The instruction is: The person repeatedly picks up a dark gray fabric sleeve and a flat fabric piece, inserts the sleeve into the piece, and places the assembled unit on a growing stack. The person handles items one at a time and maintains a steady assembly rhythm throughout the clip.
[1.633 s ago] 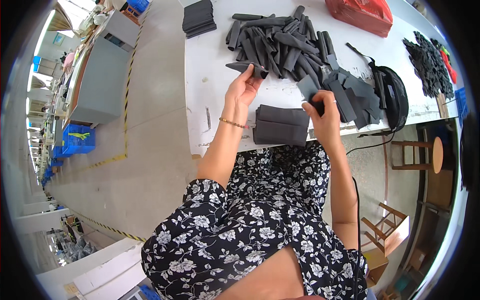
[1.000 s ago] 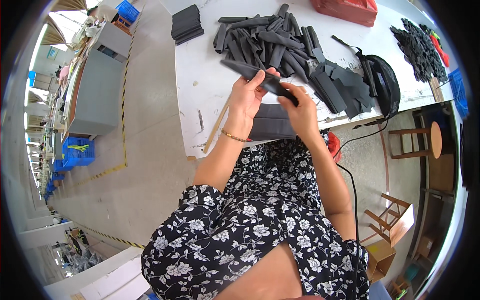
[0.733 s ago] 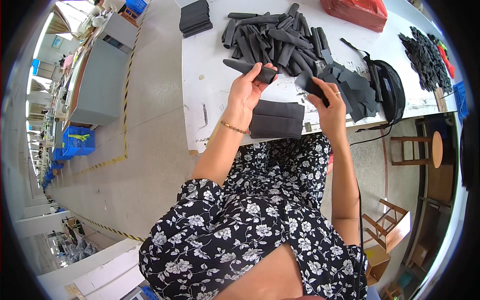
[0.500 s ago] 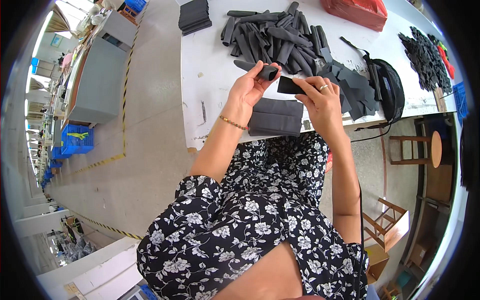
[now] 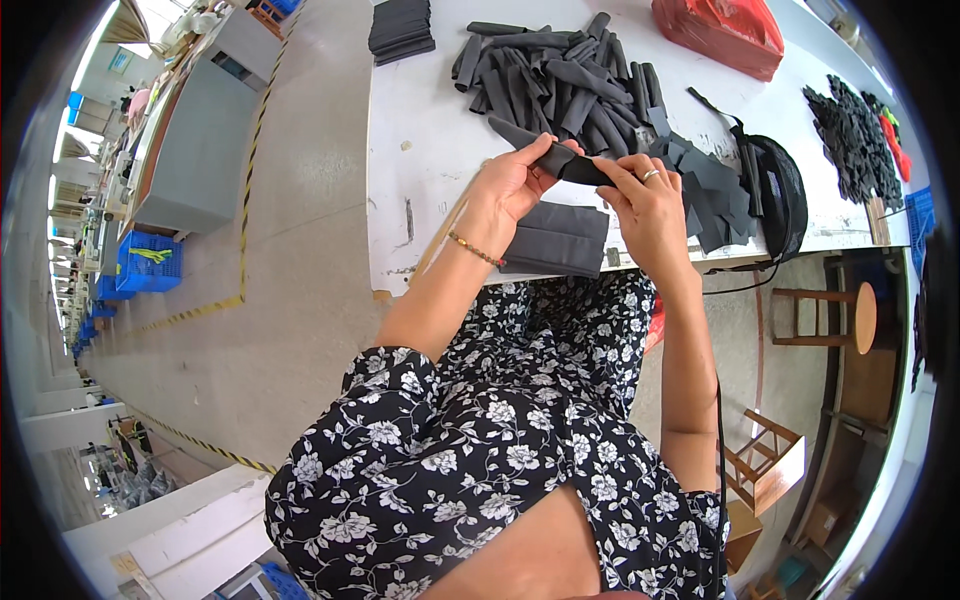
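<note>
Both hands meet over the near part of the white surface (image 5: 430, 150): the left hand (image 5: 510, 185) pinches one end of a dark grey fabric piece (image 5: 572, 165) and the right hand (image 5: 645, 195), a ring on one finger, grips the other end, so the piece hangs between them just above the surface. From what I can see, a flat stack of folded grey pieces (image 5: 558, 238) lies right under the hands at the surface's near edge, which I take as the share already handled. Beyond the hands sits a large heap of rolled grey pieces (image 5: 560, 70), so I judge most of the work remains. Forearms rise from below, wrists bent inward, fingers curled toward each other.
</note>
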The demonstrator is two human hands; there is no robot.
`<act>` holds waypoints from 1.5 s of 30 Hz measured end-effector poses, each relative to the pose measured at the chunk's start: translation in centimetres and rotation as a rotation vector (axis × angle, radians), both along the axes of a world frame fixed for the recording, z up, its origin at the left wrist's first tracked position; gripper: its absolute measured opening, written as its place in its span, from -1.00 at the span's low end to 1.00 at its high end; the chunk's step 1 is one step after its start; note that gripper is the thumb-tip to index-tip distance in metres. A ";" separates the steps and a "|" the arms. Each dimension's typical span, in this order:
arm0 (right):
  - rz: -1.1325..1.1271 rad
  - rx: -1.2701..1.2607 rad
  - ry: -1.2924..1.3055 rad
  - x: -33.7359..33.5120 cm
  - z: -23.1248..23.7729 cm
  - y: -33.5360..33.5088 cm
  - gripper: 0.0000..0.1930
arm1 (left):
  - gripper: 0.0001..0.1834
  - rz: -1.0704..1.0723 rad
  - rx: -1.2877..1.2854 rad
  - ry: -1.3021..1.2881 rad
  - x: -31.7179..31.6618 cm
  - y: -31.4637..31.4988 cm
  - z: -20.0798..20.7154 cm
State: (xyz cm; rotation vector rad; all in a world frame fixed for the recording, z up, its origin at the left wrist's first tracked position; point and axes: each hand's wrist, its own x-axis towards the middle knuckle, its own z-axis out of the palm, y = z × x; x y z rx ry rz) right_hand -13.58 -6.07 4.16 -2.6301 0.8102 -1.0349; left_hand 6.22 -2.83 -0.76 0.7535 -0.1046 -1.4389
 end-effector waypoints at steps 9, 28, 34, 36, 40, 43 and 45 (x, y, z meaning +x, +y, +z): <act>-0.062 -0.215 -0.012 0.2 0.2 0.3 -0.71 | -0.75 0.103 -0.049 -0.192 -1.1 0.8 1.1; 0.013 -0.196 -0.211 1.8 -0.9 1.8 -0.40 | -0.61 0.215 -0.557 -0.342 -4.2 2.5 4.4; 0.050 -0.103 -0.359 3.9 -2.9 2.4 -0.53 | -0.73 0.212 -0.586 -0.210 -5.2 1.6 2.1; 0.030 -0.092 -0.353 4.0 -3.0 2.9 -0.54 | -0.74 0.224 -0.513 -0.255 -4.9 1.9 2.5; 0.022 -0.090 -0.357 3.9 -3.1 3.4 -0.59 | -0.75 0.219 -0.499 -0.342 -5.1 2.2 2.7; 0.027 -0.061 -0.370 4.7 -3.8 3.6 -0.60 | -0.75 0.247 -0.479 -0.346 -5.7 2.3 2.8; -0.006 -0.010 -0.363 4.7 -3.6 3.7 -0.60 | -0.71 0.230 -0.392 -0.364 -5.4 2.6 3.1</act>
